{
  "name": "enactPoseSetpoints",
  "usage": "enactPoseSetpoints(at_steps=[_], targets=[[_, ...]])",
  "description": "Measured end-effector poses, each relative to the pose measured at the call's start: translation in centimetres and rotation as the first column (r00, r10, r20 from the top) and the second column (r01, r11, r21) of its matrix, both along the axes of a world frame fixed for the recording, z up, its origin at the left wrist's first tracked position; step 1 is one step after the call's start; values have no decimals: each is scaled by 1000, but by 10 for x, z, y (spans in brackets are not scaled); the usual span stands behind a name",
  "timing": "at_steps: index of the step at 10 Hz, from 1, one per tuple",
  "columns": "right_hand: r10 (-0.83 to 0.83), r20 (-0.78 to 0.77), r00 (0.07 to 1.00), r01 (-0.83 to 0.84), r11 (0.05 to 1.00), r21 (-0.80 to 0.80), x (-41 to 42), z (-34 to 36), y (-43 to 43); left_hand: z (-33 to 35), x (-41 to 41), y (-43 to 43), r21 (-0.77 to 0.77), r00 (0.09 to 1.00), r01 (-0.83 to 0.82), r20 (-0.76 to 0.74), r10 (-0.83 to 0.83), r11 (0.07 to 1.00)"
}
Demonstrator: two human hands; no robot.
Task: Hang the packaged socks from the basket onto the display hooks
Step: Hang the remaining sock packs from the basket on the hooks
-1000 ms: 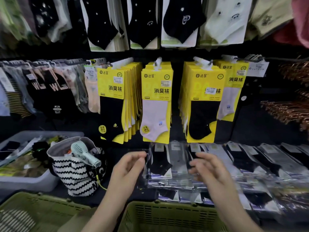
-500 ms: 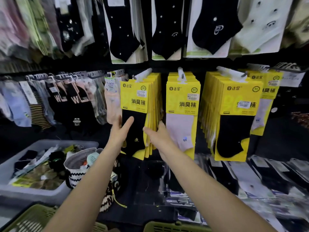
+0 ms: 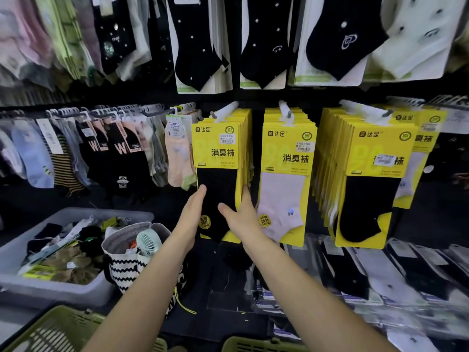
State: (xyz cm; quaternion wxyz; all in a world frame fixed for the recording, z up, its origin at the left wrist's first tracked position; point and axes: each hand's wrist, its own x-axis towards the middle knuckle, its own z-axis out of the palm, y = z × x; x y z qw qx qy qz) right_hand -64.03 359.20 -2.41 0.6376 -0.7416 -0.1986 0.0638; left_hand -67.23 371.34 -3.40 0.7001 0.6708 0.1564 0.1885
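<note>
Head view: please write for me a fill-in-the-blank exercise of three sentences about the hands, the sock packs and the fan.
1. The left hand and the right hand touch the yellow stack whose front sock is ____.
2. The middle stack beside it shows a ____ sock.
3. The small fan sits in the zigzag-striped ____.
Missing words: black; pink; bag.
</note>
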Motion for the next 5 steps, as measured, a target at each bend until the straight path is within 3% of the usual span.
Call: enactPoseSetpoints(at_steps=[3,5], targets=[[195,-14,981,-191,973,127,-41,-7,-47,-20,-40,-20,-94,996,-39,-86,31,995],[217,-98,971,-190,954,232,-87,-21,-124,-42,-94,-51,-98,971,-27,-239,3,995]])
